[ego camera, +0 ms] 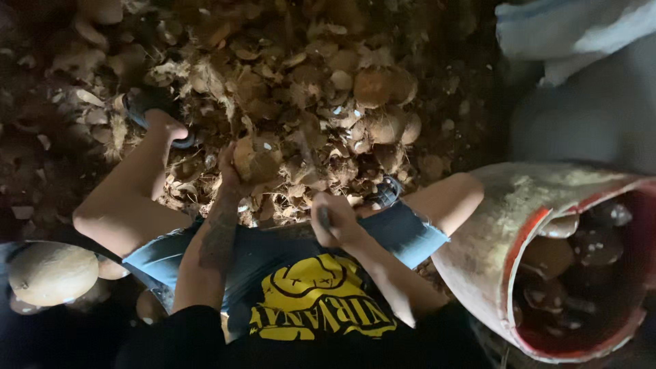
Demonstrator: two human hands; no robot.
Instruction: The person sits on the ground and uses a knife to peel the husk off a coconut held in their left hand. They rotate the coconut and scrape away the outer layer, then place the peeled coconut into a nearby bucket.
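I sit with my knees spread over a pile of coconut husks (294, 89). My left hand (227, 179) grips a brown, partly husked coconut (256, 158) and holds it over the pile. My right hand (336, 222) is closed around the dark handle of a tool (322, 217). Its blade seems to point up towards the coconut, but it is dim and hard to make out. The two hands are about a hand's width apart, in front of my blue shorts and black shirt with a yellow print.
A worn white and red bucket (492, 239) holding dark coconut pieces lies tilted at my right knee. One pale, peeled coconut (51, 273) rests at the lower left. My sandalled feet (160, 113) are among the husks. White sacks (567, 31) lie at the upper right.
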